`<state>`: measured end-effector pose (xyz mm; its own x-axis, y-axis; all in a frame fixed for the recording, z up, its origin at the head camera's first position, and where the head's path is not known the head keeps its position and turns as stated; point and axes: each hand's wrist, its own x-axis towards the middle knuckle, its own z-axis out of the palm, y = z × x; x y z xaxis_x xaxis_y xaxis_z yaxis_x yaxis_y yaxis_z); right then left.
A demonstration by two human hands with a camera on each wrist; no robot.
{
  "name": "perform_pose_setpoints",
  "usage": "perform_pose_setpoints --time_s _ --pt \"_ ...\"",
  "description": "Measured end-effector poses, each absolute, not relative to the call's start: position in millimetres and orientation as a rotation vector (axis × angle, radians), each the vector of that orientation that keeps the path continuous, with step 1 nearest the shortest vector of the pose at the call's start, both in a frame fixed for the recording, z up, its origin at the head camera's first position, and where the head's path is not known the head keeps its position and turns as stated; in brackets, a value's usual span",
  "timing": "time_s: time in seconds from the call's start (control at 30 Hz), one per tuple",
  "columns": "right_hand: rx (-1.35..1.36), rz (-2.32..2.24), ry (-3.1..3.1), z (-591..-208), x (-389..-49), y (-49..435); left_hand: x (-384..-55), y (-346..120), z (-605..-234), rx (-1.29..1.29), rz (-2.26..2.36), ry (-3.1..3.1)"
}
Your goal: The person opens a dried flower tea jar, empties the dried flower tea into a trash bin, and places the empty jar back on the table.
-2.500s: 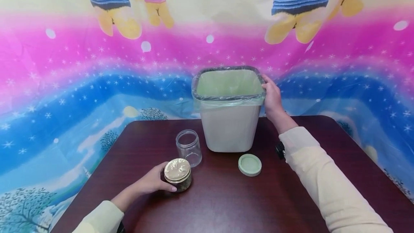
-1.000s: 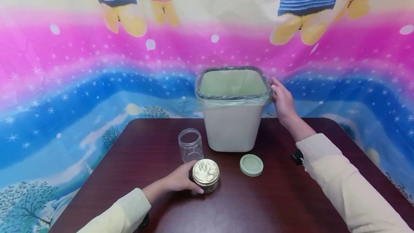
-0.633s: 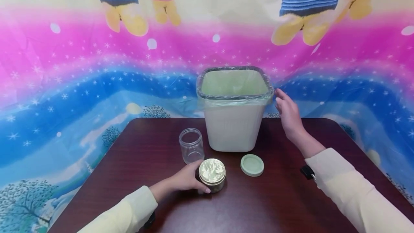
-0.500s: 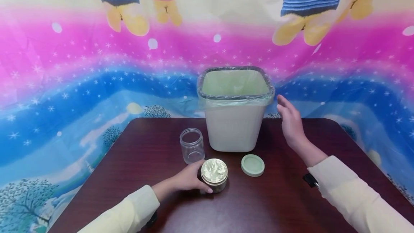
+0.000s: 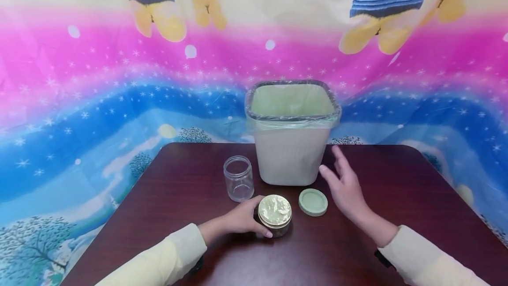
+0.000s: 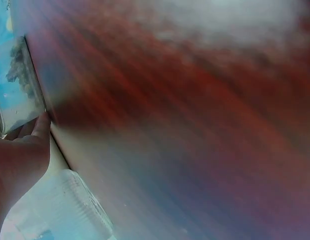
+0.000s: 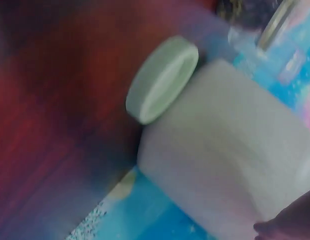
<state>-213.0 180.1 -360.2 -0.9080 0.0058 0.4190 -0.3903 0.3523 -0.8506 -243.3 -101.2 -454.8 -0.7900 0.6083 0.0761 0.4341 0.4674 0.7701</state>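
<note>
- The foil jar [image 5: 275, 215] sits upright at the near middle of the surface [image 5: 190, 175], its gold top facing up; dark contents show through the side.
- The left hand [image 5: 242, 220] has its grip bent round that jar from nine o'clock — thumb on the near side, the other fingers mostly hidden behind. It spans only as wide as the jar's body.
- The right hand [image 5: 347, 184] is at the jar's two o'clock, beyond the lid [image 5: 313, 202]. Its grip is spread, fingers fairly straight, with hold of nothing; whether a fingertip brushes the bin [image 5: 285, 158] I cannot tell.
- The lid lies flat between two and three o'clock from the foil jar, near but apart from it. It looks light and stiff; the raised edge, pinched from opposite sides, should give the best hold.
- The foil jar probably has some weight from its contents, with hard, smooth sides that could slip. Hold it round the body below the gold rim — the foil looks thin and likely dents under a thumb.
- The clear jar [image 5: 239, 179] stands between ten and eleven o'clock, uncovered; it seems light, rigid and perhaps breakable.
- The bin, its liner [image 5: 293, 123] folded over the rim, stands just past twelve.
</note>
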Motion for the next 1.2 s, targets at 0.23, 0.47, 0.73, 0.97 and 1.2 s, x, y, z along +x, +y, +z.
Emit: perform_pose_setpoints --time_s 0.23,0.47,0.73,0.97,1.2 --pt "0.577 1.349 -2.59 -389.5 -206.0 162.1 -243.0 -91.8 -454.7 0.908 1.192 2.534" --pt "0.574 1.2 -2.804 -410.9 -202.4 149.7 -243.0 -86.0 -454.3 0.916 1.16 2.551" --pt "0.497 1.312 -2.787 -429.0 -196.5 134.2 -243.5 -84.6 -453.3 0.907 1.148 2.565" --pt "0.465 1.373 -2.735 -435.2 -196.0 129.0 -245.2 -83.4 -454.3 0.917 1.124 2.59" --pt "0.511 1.399 -2.729 -433.4 -196.6 127.7 -245.0 -82.8 -452.1 0.894 1.111 2.607"
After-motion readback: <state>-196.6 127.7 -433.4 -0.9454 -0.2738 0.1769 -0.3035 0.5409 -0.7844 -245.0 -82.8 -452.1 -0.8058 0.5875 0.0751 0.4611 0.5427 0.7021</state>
